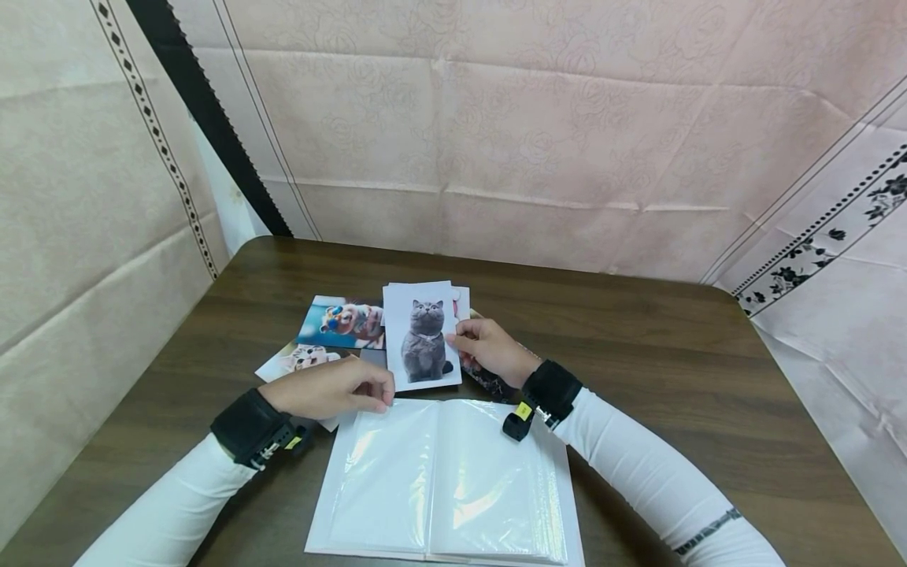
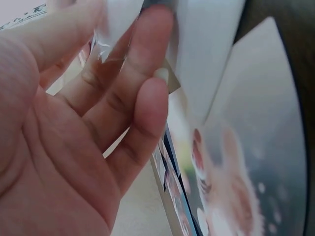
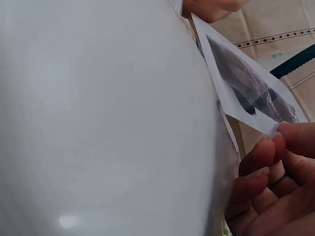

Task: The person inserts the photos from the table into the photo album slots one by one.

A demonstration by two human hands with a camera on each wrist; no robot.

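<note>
Album (image 1: 503, 488) lies open at lower centre, its left pocket (image 1: 390, 465) pinched by the left hand (image 1: 329, 387) at the top edge. Mid-frame, the right hand (image 1: 499, 352) grips 1 cat photo (image 1: 427, 346) by its right edge. Patterned cloth (image 1: 524, 142) hangs behind.

A right hand (image 1: 496, 352) pinches a gray cat photo (image 1: 427, 340) just beyond an open album (image 1: 386, 496) as the left hand (image 1: 333, 387) grips the album's far edge; animal prints (image 1: 340, 321) lie beyond the album on the worktop (image 1: 673, 346).
</note>
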